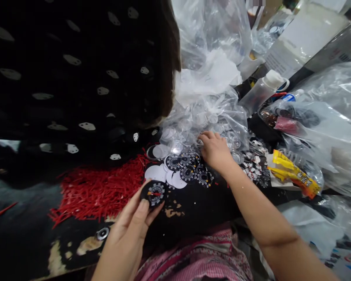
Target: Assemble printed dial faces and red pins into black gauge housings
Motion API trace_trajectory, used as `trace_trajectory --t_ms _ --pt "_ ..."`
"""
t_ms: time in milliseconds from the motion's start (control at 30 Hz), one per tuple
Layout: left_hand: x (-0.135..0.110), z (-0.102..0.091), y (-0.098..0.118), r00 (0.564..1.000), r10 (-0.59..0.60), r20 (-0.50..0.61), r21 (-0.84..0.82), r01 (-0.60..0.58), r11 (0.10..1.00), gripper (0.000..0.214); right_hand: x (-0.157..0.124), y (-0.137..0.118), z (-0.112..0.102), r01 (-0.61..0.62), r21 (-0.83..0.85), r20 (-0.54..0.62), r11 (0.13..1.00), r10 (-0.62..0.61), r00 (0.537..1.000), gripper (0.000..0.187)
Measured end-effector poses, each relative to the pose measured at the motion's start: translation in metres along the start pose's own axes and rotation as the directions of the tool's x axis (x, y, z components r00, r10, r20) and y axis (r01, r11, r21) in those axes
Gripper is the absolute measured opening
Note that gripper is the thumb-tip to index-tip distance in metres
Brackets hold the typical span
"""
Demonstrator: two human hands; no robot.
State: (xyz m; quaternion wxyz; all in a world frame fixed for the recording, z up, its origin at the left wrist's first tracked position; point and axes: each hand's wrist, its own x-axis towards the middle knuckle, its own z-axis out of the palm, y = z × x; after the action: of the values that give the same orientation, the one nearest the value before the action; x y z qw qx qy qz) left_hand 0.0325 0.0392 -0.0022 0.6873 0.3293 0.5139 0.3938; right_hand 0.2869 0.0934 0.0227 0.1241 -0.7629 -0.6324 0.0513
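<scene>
My left hand (131, 222) is closed around a small round black dial gauge (153, 193) with white markings and a red pointer, its face turned up. My right hand (215, 150) reaches to a heap of clear round plastic covers (190, 134) spilling from a plastic bag; its fingers are bent in among them, and whatever is in their tips is hidden. Between the hands lie several printed black dial faces (188, 173) and plain white discs (156, 173). To the left is a pile of thin red plastic pointers (102, 191).
A small round metallic part (103, 233) lies near the table's front edge. Small black-and-white pieces (256, 166), a yellow wrapper (295, 173) and a clear bottle (261, 93) are on the right. Dark spotted fabric (84, 78) hangs over the far left.
</scene>
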Motion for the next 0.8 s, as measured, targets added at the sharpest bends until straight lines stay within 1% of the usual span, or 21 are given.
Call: trace_trajectory --t_ms 67,100,200,233,267,300,333,367,400,433,467,533,600,667,700,800 --pt "-0.001 0.004 -0.003 0.992 -0.120 -0.031 -0.064 0.118 0.991 0.038 0.008 0.016 0.005 0.028 -0.007 0.020 1.000 -0.028 0.999 0.033" --pt "0.000 0.006 -0.005 0.988 -0.151 -0.025 -0.100 0.148 0.984 0.037 0.010 0.021 0.006 0.029 0.016 0.018 0.999 -0.029 0.999 0.030" --pt "0.004 0.010 -0.007 0.989 -0.148 0.022 -0.191 0.149 0.970 0.032 0.005 0.023 0.001 0.000 0.075 -0.040 0.997 0.003 0.999 0.028" --pt "0.007 0.011 -0.007 0.987 -0.154 0.037 -0.225 0.159 0.961 0.030 -0.001 0.018 -0.001 -0.017 0.112 -0.065 0.994 0.025 0.998 0.030" --pt "0.009 0.012 -0.007 0.984 -0.167 0.056 -0.263 0.176 0.949 0.029 -0.009 0.011 -0.004 -0.032 0.183 -0.070 0.983 0.046 0.997 0.032" --pt "0.010 0.013 -0.006 0.979 -0.184 0.084 -0.303 0.202 0.931 0.030 -0.018 0.001 -0.005 -0.039 0.288 -0.042 0.957 0.053 0.998 0.033" --pt "0.012 0.014 -0.005 0.972 -0.202 0.121 -0.337 0.232 0.912 0.031 -0.029 -0.012 -0.006 -0.039 0.412 0.002 0.910 0.042 0.999 0.033" --pt "0.013 0.015 -0.005 0.964 -0.212 0.159 -0.357 0.256 0.898 0.032 -0.040 -0.025 -0.006 -0.032 0.547 0.071 0.836 -0.009 0.997 0.031" --pt "0.013 0.016 -0.005 0.960 -0.209 0.184 -0.361 0.264 0.894 0.034 -0.050 -0.039 -0.005 -0.008 0.637 0.108 0.771 -0.079 0.991 0.029" --pt "0.014 0.016 -0.005 0.961 -0.195 0.194 -0.352 0.254 0.901 0.035 -0.059 -0.052 -0.003 0.031 0.681 0.100 0.732 -0.135 0.986 0.029" --pt "0.014 0.016 -0.006 0.967 -0.174 0.188 -0.329 0.229 0.916 0.035 -0.067 -0.063 -0.002 0.073 0.688 0.082 0.722 -0.178 0.981 0.029" --pt "0.013 0.014 -0.009 0.982 -0.114 0.147 -0.242 0.148 0.959 0.037 -0.075 -0.077 0.001 0.144 0.652 0.040 0.744 -0.224 0.974 0.031" --pt "0.011 0.010 -0.011 0.993 -0.040 0.112 -0.114 0.053 0.992 0.039 -0.075 -0.082 0.003 0.167 0.642 0.038 0.749 -0.249 0.968 0.029" --pt "0.007 0.006 -0.013 0.993 0.050 0.108 0.013 -0.051 0.999 0.039 -0.072 -0.083 0.002 0.162 0.655 0.040 0.738 -0.248 0.968 0.022" --pt "0.004 0.004 -0.012 0.988 0.094 0.119 0.066 -0.102 0.993 0.038 -0.070 -0.083 0.002 0.154 0.647 0.036 0.747 -0.232 0.972 0.021" --pt "-0.006 0.005 -0.008 0.968 0.190 0.167 0.178 -0.219 0.959 0.036 -0.066 -0.088 0.003 0.177 0.544 -0.026 0.820 -0.194 0.981 0.034"
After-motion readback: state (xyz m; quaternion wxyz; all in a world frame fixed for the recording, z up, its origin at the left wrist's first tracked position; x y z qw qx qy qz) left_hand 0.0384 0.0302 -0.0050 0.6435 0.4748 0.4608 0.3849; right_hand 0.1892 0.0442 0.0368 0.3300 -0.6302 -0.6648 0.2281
